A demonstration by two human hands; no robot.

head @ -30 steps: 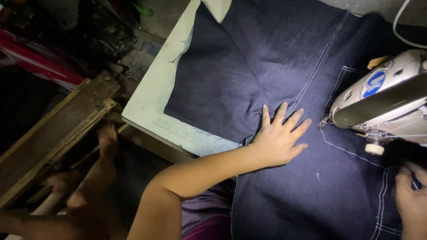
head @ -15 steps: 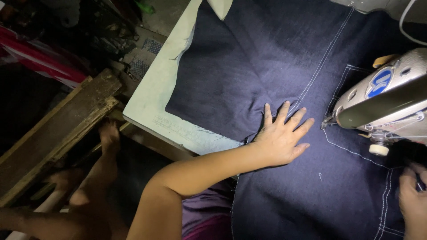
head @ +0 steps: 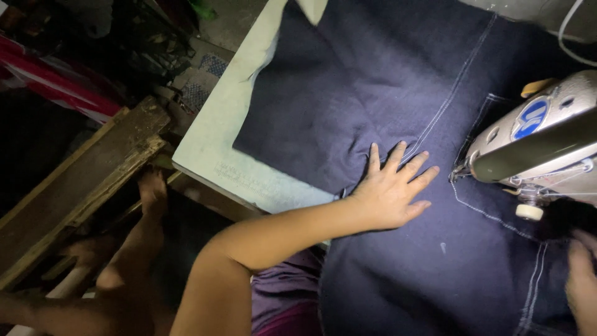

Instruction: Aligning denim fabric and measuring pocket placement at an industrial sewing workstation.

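Note:
My left hand (head: 392,190) lies flat with fingers spread on dark navy denim fabric (head: 373,99) with pale stitch lines, just left of the sewing machine head (head: 538,143). The cloth bunches into small folds above my fingers. My right hand (head: 581,280) shows only partly at the right edge, resting on the same fabric below the machine; its fingers are hard to make out. A stitched pocket outline runs under the machine's needle area (head: 457,174).
The fabric covers a pale green sewing table (head: 224,137) whose corner juts to the left. Worn wooden planks (head: 81,180) lie below left. My bare leg and foot (head: 146,205) reach down beside them. A white cable (head: 569,43) hangs at top right.
The view has drifted slightly; my left hand stays pressed on the denim in nearly the same spot. My right hand remains at the frame's right edge.

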